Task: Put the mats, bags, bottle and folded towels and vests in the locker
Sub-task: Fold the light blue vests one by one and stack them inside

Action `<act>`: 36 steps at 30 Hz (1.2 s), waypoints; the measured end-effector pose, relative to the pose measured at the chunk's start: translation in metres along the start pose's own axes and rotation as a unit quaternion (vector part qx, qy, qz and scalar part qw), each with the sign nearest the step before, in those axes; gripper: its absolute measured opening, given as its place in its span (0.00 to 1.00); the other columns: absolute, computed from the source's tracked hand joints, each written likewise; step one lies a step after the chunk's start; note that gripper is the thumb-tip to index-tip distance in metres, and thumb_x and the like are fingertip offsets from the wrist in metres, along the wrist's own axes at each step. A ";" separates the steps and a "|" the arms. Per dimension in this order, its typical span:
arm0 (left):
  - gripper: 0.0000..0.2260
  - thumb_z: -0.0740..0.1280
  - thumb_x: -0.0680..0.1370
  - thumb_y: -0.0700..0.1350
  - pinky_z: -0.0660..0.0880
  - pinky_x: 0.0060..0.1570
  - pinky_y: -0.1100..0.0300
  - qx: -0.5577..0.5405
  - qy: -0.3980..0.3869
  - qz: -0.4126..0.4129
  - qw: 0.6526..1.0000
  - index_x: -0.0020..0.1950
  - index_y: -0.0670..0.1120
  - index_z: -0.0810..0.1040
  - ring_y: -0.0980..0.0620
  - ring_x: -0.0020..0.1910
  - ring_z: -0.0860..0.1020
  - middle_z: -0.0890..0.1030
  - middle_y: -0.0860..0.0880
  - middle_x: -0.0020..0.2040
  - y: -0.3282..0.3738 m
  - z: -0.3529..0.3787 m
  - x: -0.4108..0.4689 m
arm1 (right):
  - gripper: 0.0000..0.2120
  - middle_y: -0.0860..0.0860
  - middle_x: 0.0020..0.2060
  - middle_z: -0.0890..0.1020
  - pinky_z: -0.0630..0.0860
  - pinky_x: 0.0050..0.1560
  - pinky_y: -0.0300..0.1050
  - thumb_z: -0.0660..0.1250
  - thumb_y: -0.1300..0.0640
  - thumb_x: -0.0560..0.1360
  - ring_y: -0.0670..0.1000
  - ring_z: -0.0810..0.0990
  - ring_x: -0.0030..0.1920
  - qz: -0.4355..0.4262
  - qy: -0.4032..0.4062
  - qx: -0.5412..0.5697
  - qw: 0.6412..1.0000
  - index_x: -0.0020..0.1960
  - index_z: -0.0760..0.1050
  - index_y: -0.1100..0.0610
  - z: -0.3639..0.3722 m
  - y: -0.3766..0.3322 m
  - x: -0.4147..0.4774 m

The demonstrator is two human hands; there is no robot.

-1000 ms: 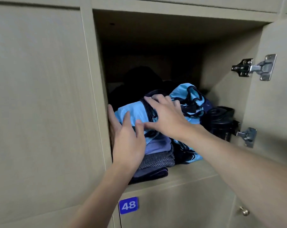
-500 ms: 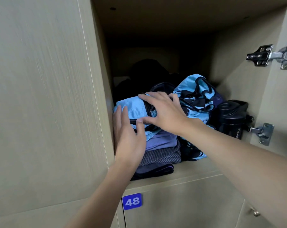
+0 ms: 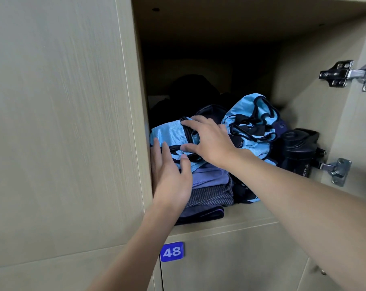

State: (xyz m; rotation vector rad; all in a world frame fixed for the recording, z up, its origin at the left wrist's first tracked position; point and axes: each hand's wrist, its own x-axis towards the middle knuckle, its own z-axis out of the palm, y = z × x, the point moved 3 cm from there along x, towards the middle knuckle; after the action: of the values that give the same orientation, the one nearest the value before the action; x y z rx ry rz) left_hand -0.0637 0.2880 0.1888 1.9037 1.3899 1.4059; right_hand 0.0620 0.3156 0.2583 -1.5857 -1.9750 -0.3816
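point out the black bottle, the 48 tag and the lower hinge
black bottle [image 3: 297,157], head view, on its dark body
48 tag [image 3: 172,251], head view, middle of the blue plate
lower hinge [image 3: 336,170], head view, on its metal plate

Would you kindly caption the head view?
Left hand and right hand rest on a blue vest atop a stack in the locker.

A single wide-angle view comes from the person's head. It faces forward into the open locker [image 3: 230,216] compartment from close in front, so the opening fills the middle and right of the frame. The lens sits between the compartment's ceiling and its floor, and both show. The forearms enter from the bottom edge, with the left hand [image 3: 171,177] and the right hand [image 3: 209,141] reaching away from the camera. A closed door [image 3: 62,122] fills the left side. The number plate [image 3: 172,251] sits low at centre, and the upper hinge [image 3: 345,74] is cut by the right edge.
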 end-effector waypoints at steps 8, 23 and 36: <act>0.30 0.55 0.84 0.52 0.45 0.79 0.55 -0.008 -0.024 0.003 1.000 0.82 0.45 0.46 0.58 0.80 0.40 0.40 0.56 0.82 0.002 -0.004 -0.008 | 0.30 0.50 0.74 0.64 0.64 0.70 0.56 0.71 0.47 0.75 0.54 0.66 0.71 0.000 0.038 0.073 0.997 0.75 0.66 0.49 -0.009 -0.002 -0.025; 0.30 0.56 0.85 0.50 0.49 0.76 0.58 -0.046 -0.056 -0.024 0.997 0.82 0.47 0.46 0.58 0.80 0.44 0.42 0.55 0.82 0.010 -0.018 -0.026 | 0.32 0.51 0.76 0.61 0.58 0.70 0.57 0.68 0.44 0.76 0.55 0.61 0.74 0.023 -0.012 0.004 1.000 0.77 0.60 0.45 -0.012 -0.016 -0.017; 0.28 0.58 0.84 0.47 0.49 0.71 0.66 -0.034 -0.054 0.026 0.998 0.82 0.46 0.51 0.53 0.81 0.46 0.47 0.49 0.82 0.017 -0.028 -0.051 | 0.31 0.50 0.73 0.66 0.60 0.71 0.55 0.67 0.47 0.77 0.54 0.67 0.70 0.040 -0.004 0.010 0.999 0.77 0.60 0.47 -0.043 -0.028 -0.051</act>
State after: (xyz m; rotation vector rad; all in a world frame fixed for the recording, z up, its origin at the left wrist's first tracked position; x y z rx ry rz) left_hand -0.0806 0.2300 0.1892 1.9546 1.2366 1.3351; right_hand 0.0531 0.2443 0.2664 -1.6492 -1.9086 -0.3246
